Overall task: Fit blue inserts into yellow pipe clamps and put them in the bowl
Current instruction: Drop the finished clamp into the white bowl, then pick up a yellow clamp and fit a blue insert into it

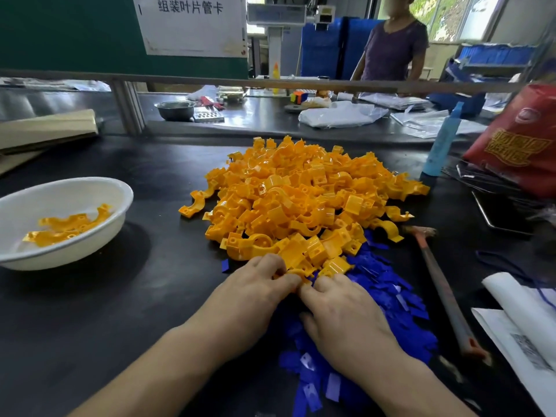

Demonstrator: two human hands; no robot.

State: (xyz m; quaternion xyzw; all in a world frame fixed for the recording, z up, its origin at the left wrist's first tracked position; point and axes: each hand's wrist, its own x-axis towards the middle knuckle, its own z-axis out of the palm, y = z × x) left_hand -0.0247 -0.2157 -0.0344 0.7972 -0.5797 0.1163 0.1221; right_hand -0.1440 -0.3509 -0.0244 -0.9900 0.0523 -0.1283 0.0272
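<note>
Our white bowl (45, 200) sits on the tabletop (120, 311) to the left, holding a few finished clamps (66, 225) in its bottom. Well apart from it, our left hand (255, 290) curls its fingers around one yellow clamp (296, 273) at the near edge of the clamp pile (301, 194). Our right hand (343, 308) meets it with curled fingers, pinching the same clamp over the blue inserts (391, 299). A steel bowl (175, 109) stands on the far counter; we cannot see its contents.

Left grip (261, 284): fingers curled, pinching one clamp (296, 274) at near edge of clamp pile (301, 200).
Right grip (340, 308): knuckles up, fingertips meeting the left's; hold hidden.
</note>
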